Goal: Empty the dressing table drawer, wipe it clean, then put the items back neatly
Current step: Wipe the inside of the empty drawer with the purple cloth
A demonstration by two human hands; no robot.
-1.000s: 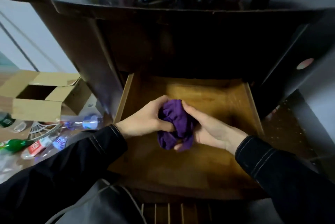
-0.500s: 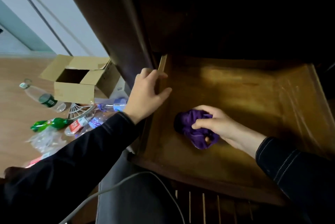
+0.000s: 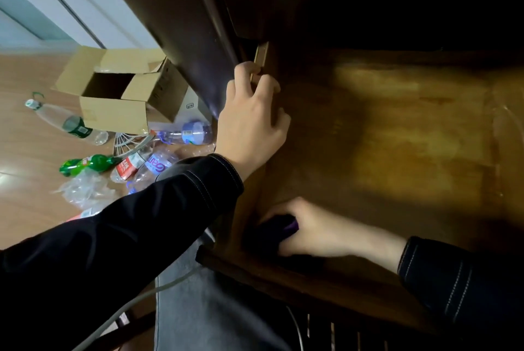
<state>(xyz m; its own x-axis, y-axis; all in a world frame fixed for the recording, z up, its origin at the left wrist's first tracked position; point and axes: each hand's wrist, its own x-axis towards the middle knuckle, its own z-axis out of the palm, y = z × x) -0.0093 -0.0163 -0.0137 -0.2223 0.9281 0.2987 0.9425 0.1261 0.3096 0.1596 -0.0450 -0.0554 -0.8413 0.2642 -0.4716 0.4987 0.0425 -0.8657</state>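
Wood floor [image 3: 25, 129] at left: open cardboard box [image 3: 113, 106], plastic bottles [image 3: 71, 125] lying beside it. Pulled-out drawer [image 3: 397, 129], bottom bare. On its left wall, left hand [image 3: 249, 123], fingers gripping wall's top edge. At front left corner of drawer, right hand [image 3: 314, 228], fingers curled round bunched purple cloth [image 3: 272, 233], cloth down on drawer bottom.
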